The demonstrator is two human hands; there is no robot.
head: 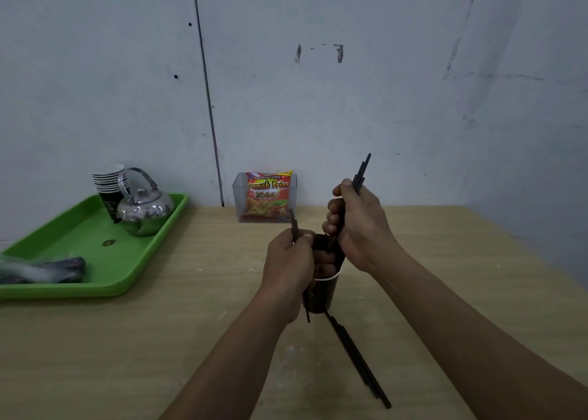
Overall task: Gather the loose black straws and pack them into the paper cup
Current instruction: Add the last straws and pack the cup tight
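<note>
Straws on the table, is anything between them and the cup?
Nothing lies between the loose straws and the cup, but the left hand and right hand, gripping other straws, crowd its mouth.

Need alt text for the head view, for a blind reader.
Over a dark paper cup on a wooden table, the right hand grips a bundle of black straws and the left hand pinches another straw. Loose straws lie nearer the camera.

snack packet (pixel 268 196) reading "Kentang Goreng", "French Fries", "2000"
</note>
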